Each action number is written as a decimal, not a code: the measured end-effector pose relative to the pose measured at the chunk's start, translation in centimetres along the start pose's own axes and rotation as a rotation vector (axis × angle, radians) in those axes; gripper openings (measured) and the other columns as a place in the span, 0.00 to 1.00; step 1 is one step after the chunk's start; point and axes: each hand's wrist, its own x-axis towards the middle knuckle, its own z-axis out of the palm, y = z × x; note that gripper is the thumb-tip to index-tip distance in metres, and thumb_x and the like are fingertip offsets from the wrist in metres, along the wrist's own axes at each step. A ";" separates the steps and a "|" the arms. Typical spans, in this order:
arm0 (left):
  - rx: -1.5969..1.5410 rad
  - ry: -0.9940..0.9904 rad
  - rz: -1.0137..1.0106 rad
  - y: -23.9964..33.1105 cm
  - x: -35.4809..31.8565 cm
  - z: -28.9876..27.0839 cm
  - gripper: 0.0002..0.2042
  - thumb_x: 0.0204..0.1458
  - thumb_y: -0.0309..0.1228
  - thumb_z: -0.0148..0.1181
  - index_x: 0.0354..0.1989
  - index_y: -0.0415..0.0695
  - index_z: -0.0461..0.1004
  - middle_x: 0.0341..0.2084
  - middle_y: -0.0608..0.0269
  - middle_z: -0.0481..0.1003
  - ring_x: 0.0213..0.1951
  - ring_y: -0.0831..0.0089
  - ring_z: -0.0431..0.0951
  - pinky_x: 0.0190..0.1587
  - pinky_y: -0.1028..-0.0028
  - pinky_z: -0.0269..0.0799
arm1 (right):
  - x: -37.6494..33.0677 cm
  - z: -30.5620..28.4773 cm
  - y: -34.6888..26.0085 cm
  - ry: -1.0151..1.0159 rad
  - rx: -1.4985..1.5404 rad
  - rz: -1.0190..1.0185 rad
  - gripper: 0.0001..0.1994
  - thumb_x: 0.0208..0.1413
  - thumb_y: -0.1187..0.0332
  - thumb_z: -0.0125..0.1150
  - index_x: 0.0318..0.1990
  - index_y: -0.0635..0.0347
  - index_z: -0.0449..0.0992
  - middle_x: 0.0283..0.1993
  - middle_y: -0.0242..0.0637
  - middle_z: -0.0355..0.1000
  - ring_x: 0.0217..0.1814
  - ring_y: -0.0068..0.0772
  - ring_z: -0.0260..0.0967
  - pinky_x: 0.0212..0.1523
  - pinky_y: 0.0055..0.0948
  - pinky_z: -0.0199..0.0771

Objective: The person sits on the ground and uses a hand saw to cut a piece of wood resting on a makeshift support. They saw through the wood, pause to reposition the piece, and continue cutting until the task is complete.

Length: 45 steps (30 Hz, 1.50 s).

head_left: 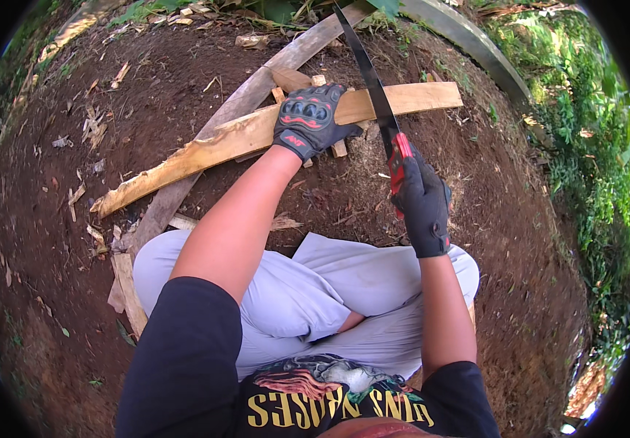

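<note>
A long, pale wooden board (pixel 402 98) with a rough, bark-edged left end lies crosswise in front of me. My left hand (pixel 311 118), in a black and red padded glove, holds it down near the middle, fingers curled over its far edge and thumb out to the right. In my right hand (pixel 424 197), also gloved, is the red and black handle of a handsaw (pixel 373 80). Its dark blade crosses the board to the right of my left hand, pointing away from me. Whether the teeth have cut into the wood cannot be made out.
Under the board runs a weathered grey plank (pixel 238 106), slanting from near left to far right. Small wood blocks (pixel 339 148) sit beneath the board by my left hand. Wood chips (pixel 94 128) litter the brown soil. Green plants (pixel 585 153) grow at the right, beyond a concrete edge (pixel 475 47).
</note>
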 end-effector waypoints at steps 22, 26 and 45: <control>0.020 0.006 0.012 0.2 -0.1 -0.3 0.37 0.52 0.59 0.75 0.65 0.49 0.78 0.55 0.54 0.84 0.56 0.53 0.85 0.60 0.56 0.80 | 3.5 1.0 -2.9 0.035 -0.122 -0.145 0.22 0.77 0.54 0.53 0.64 0.60 0.83 0.42 0.50 0.85 0.45 0.46 0.85 0.50 0.44 0.80; -0.008 -0.071 -0.034 1.2 0.2 -1.2 0.37 0.52 0.59 0.74 0.65 0.49 0.78 0.55 0.54 0.84 0.56 0.53 0.85 0.61 0.55 0.79 | 3.6 1.6 -1.7 0.105 -0.119 -0.238 0.22 0.76 0.54 0.53 0.64 0.59 0.83 0.44 0.51 0.85 0.47 0.48 0.85 0.51 0.44 0.80; 0.108 -0.033 -0.015 1.9 0.3 -1.2 0.42 0.48 0.61 0.77 0.66 0.44 0.78 0.54 0.48 0.84 0.57 0.53 0.84 0.61 0.55 0.79 | 0.0 -0.7 0.5 -0.029 -0.022 -0.061 0.24 0.76 0.50 0.53 0.69 0.52 0.80 0.53 0.54 0.84 0.54 0.57 0.83 0.58 0.46 0.80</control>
